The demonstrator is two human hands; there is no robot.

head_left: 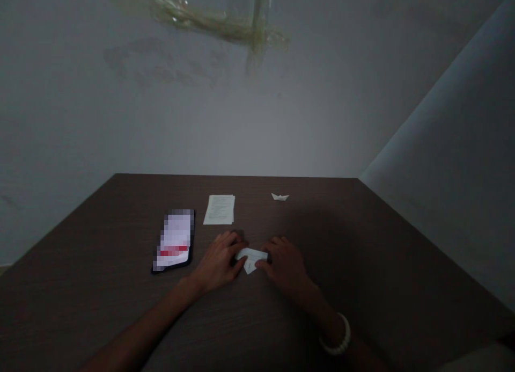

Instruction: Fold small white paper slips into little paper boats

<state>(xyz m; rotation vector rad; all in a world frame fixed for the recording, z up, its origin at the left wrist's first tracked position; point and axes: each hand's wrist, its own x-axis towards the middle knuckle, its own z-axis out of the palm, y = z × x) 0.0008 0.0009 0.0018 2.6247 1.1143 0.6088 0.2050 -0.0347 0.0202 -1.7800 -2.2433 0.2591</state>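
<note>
A small folded piece of white paper (pixel 250 257) is between my hands just above the table, with a point at its near side and faint print on it. My left hand (pixel 222 258) pinches its left end between thumb and fingers. At the opposite end, my right hand (pixel 285 262) grips the paper in the same way. Part of each end is hidden under the fingers. Beyond the hands sits a small folded paper boat (pixel 280 197), touched by neither hand.
A stack of printed paper sheets (pixel 219 209) lies past my left hand. Left of that hand rests a phone (pixel 175 240) with a lit, blurred screen. The dark wooden table (pixel 100 221) meets a stained wall (pixel 257 119) at its far edge. A bead bracelet (pixel 341 341) circles my right wrist.
</note>
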